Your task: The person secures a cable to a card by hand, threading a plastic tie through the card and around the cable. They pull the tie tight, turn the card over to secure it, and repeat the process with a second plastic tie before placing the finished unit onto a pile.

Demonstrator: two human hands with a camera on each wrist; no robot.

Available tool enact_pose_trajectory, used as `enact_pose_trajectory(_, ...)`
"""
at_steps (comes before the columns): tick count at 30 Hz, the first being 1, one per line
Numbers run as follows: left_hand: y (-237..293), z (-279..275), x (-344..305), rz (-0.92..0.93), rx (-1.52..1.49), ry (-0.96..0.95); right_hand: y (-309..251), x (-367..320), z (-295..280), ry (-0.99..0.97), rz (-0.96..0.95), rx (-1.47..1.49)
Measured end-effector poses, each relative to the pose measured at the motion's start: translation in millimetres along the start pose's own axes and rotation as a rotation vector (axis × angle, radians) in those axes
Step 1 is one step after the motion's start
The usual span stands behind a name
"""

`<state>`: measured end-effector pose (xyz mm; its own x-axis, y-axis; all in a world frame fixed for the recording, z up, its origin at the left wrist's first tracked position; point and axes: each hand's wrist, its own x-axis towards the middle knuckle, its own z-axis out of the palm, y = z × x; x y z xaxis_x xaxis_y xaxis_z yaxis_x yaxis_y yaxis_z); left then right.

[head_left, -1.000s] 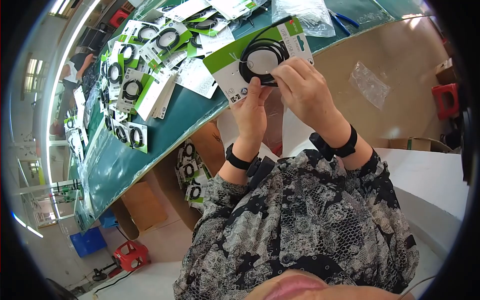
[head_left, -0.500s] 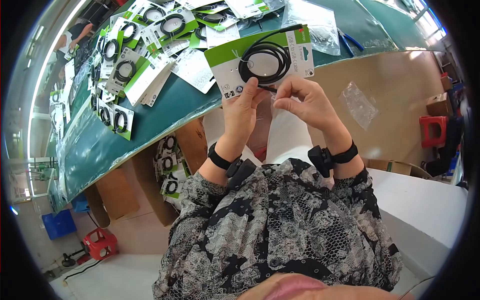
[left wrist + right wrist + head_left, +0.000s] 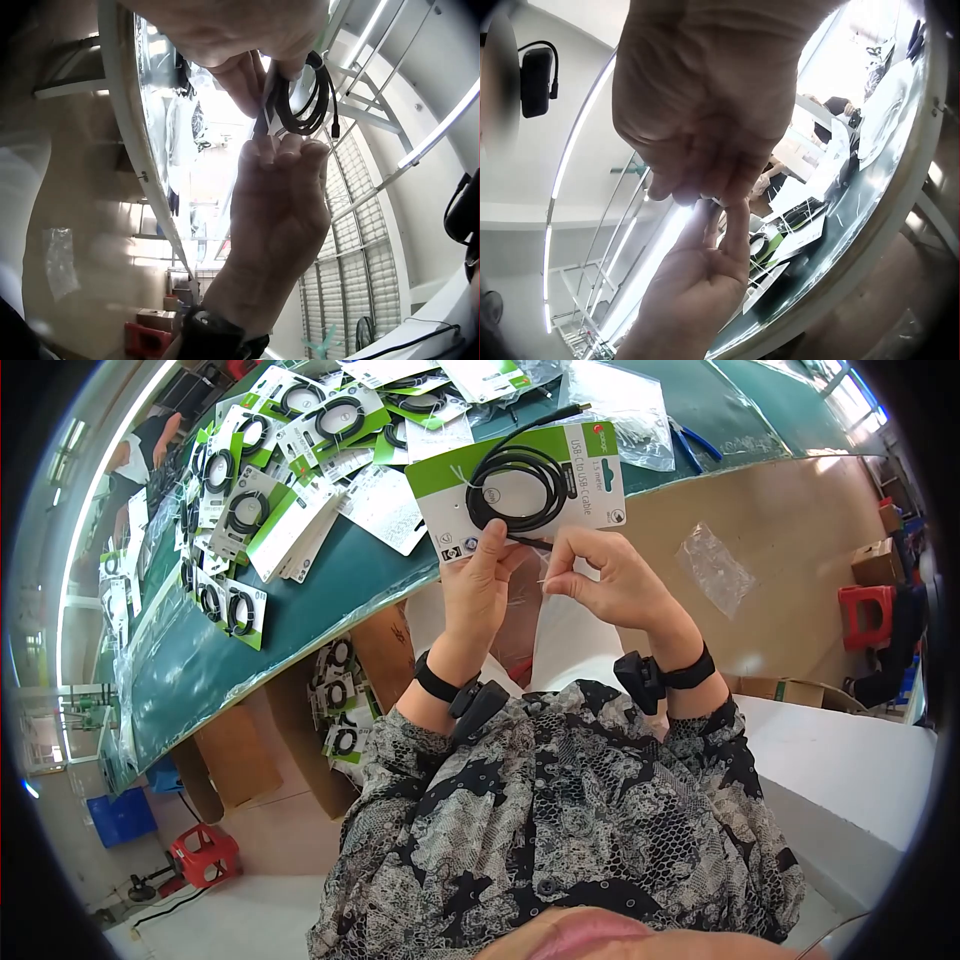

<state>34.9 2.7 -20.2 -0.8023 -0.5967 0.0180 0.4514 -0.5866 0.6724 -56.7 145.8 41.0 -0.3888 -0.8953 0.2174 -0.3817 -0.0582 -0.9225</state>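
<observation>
Two-handed, working just off the edge of green table [image 3: 300, 620], with piles of carded cables [image 3: 300, 480] spreading across it. Holding white-and-green card [image 3: 450, 510] up over the table edge, facing the head camera. Clamping card's lower edge with left hand [image 3: 478, 585], grip closed on it, thumb on front. Pinching with right hand [image 3: 615, 585], grip closed on the loose end of black cable [image 3: 522, 457], coiled on card face.

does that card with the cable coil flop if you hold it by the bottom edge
Probably stiff: the card stands flat though the left hand grips only its lower edge. Likely light, as one hand bears it. The cable coil looks tied on, so it should not slide.
</observation>
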Motion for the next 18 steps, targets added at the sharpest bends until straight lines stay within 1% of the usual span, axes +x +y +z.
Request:
enact_pose_trajectory(7,-1.0,-2.9,-1.0,-0.026,0.016,0.015,3.0,0.9,-5.1,-0.050,-0.001,-0.028)
enact_pose_trajectory(10,-3.7,0.2,-4.6,0.095,0.119,0.024,2.5,1.9,-5.2,-0.079,-0.001,-0.063)
enact_pose_trajectory(11,-4.0,0.3,-5.1,0.093,0.119,0.025,2.6,2.6,-1.1,0.072,-0.055,-0.107)
enact_pose_trajectory(13,-5.7,0.3,-6.7,0.146,0.188,0.025,3.0,4.6,8.5,0.372,-0.161,-0.196)
enact_pose_trajectory(14,-6.2,0.4,-7.0,0.173,0.223,0.023,2.9,6.9,13.0,0.372,-0.159,-0.197)
enact_pose_trajectory(17,-5.9,7.8,-9.0,0.207,0.204,0.056,3.3,11.7,25.9,0.584,-0.329,-0.653)
enact_pose_trajectory(18,-6.2,8.8,-9.3,0.227,0.193,0.073,3.7,11.5,25.6,0.584,-0.326,-0.652)
